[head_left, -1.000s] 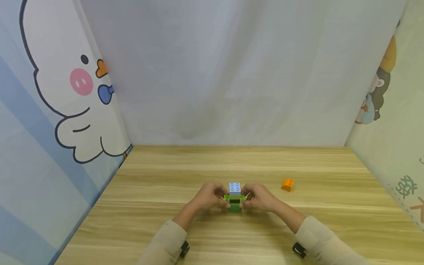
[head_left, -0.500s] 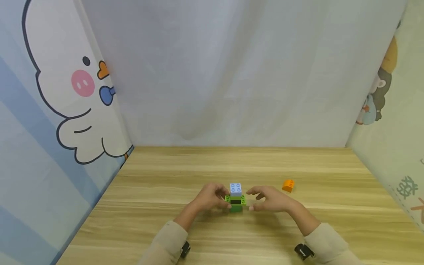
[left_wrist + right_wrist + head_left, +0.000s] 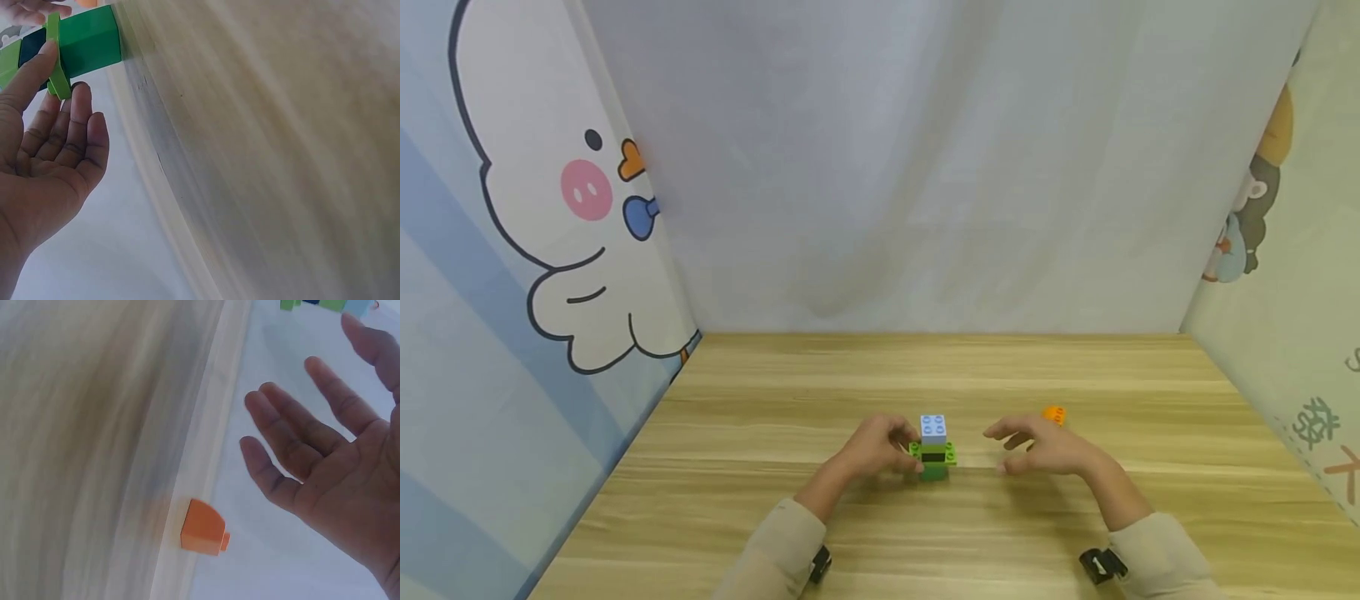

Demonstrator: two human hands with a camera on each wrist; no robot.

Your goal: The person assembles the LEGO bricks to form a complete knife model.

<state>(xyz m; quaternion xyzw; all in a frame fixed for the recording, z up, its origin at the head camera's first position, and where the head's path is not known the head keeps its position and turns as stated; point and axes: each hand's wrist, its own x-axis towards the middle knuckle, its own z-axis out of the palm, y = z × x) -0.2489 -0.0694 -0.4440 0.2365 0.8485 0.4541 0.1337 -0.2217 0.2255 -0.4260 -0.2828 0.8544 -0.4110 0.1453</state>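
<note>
A stack of toy building bricks stands upright on the table, dark green at the bottom. Above that come a light green plate jutting out on both sides, a dark brick, a light green one, and a light blue brick on top. My left hand pinches the stack's left side, thumb in front and fingers behind. To the right of the stack my right hand hovers with spread, slightly bent fingers, holding nothing. Behind that hand lies an orange curved brick, partly covered in the head view.
The wooden table ends at a pale curtain at the back. Printed cartoon cloths hang along the left and right sides. A black strap device is on the right wrist.
My right hand has let go of the stack and moved right, toward the orange brick. The left hand has kept its place on the stack.
</note>
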